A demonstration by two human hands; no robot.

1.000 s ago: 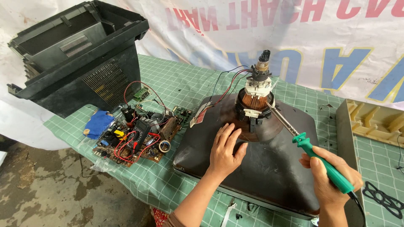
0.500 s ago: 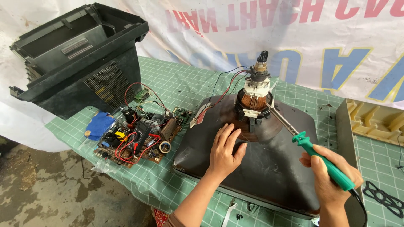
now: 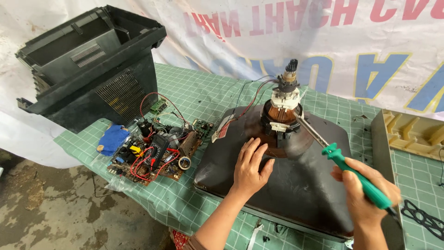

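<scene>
Screwdriver [image 3: 344, 162] clenched in right hand [image 3: 365, 196], shaft slanting up-left onto yoke [image 3: 281, 118]; left hand [image 3: 249, 169] flat, grasping nothing.

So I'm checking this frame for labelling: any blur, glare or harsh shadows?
Head view: sharp overall, soft even daylight, only faint shadows; the picture tube shows a dull sheen, no glare; the left hand and screwdriver are crisp.

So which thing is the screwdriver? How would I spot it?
Find the big dark picture tube lying face-down on the green mat. The right hand beside it holds the screwdriver. It's the only tool with a bright green handle, and its thin metal shaft reaches up to the copper coil.
</scene>
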